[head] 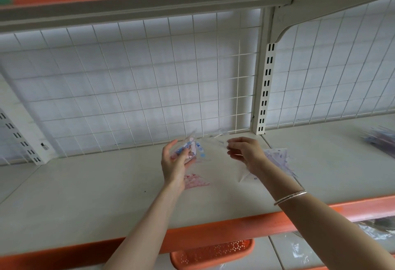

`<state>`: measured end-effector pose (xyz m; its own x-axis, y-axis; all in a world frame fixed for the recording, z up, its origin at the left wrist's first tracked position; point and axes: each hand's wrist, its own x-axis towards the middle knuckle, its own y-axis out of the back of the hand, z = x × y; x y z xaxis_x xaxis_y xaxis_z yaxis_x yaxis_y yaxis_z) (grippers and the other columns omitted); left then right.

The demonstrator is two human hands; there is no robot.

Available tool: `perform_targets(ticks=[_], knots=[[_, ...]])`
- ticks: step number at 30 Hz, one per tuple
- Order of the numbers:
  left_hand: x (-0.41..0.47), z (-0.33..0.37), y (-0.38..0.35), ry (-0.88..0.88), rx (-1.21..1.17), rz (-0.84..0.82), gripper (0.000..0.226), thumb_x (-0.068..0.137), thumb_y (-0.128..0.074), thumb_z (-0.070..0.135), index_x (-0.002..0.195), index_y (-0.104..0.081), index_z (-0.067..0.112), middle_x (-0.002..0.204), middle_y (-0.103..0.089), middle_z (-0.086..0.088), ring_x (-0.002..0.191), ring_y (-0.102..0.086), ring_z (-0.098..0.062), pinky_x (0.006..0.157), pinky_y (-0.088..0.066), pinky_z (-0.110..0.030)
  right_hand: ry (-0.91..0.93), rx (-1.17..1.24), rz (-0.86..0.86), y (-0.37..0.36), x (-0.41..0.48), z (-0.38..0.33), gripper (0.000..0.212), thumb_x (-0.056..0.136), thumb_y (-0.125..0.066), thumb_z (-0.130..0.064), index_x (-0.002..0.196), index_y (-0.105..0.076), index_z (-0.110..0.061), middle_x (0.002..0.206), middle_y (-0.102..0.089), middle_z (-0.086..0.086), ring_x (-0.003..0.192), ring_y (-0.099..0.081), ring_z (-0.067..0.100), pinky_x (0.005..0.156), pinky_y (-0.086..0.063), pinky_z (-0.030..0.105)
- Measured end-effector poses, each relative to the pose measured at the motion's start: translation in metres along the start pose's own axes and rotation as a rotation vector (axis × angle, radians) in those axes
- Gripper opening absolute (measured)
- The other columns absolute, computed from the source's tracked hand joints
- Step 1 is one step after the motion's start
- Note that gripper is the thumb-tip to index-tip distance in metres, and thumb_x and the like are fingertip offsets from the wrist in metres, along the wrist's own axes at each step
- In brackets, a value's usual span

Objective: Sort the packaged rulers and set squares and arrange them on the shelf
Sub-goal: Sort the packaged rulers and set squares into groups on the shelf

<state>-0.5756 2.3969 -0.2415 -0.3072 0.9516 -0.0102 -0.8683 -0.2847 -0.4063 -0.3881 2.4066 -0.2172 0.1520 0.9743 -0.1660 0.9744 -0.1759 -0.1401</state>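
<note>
My left hand [174, 164] holds a clear packet of set squares with blue and pink print [193, 150], tilted upright above the cream shelf [106, 184]. My right hand [245, 152] pinches the clear plastic edge of a packet [215, 141] that stretches towards the left hand; whether it is the same packet is blurred. A pink set-square packet [195, 181] lies flat on the shelf below my left hand. Another clear packet [248, 175] lies under my right wrist, and a purple-printed one [277, 158] lies just right of it.
A white wire grid [139, 88] backs the shelf, with a slotted upright post [266, 88] at the right. More packaged rulers [380, 139] lie at the far right. An orange perforated basket [213, 252] and plastic packets [374, 231] sit on the level below.
</note>
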Motion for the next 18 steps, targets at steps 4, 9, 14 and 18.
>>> perform_targets(ticks=[4,9,14,18], knots=[[0.008,-0.002,0.009,-0.007,0.063,0.04,0.042,0.086,-0.065,0.0,0.123,-0.055,0.016,0.097,-0.062,-0.012,0.072,-0.062,-0.015,0.057,-0.052,-0.018,-0.088,0.25,-0.055,-0.002,0.001,0.002,0.011,0.09,-0.056,0.001,0.081,-0.06,-0.005,0.075,-0.06,0.009,0.069,-0.059,0.021,0.069,-0.051,0.029],[0.005,-0.002,0.009,-0.039,0.127,0.015,0.063,0.081,-0.071,0.001,0.133,-0.046,0.027,0.085,-0.065,-0.009,0.061,-0.062,-0.008,0.06,-0.052,-0.02,-0.142,0.299,-0.13,-0.014,-0.001,0.008,0.011,0.089,-0.056,-0.001,0.081,-0.061,-0.007,0.073,-0.062,0.006,0.073,-0.061,0.02,0.072,-0.051,0.031],[-0.003,0.005,0.008,-0.039,0.207,-0.004,0.08,0.076,-0.078,0.007,0.137,-0.035,0.035,0.08,-0.065,-0.004,0.056,-0.059,0.001,0.054,-0.048,-0.015,-0.132,0.337,-0.15,-0.028,-0.001,0.003,0.01,0.09,-0.057,-0.002,0.081,-0.061,-0.006,0.078,-0.065,0.008,0.078,-0.062,0.022,0.076,-0.051,0.031],[-0.004,0.014,0.007,0.02,0.299,-0.071,0.053,0.075,-0.08,0.014,0.119,-0.052,0.024,0.078,-0.071,-0.004,0.059,-0.063,-0.005,0.048,-0.043,-0.015,-0.107,0.371,-0.168,-0.036,0.0,-0.001,0.011,0.091,-0.054,-0.001,0.082,-0.058,-0.005,0.079,-0.072,0.008,0.076,-0.068,0.022,0.068,-0.055,0.027]])
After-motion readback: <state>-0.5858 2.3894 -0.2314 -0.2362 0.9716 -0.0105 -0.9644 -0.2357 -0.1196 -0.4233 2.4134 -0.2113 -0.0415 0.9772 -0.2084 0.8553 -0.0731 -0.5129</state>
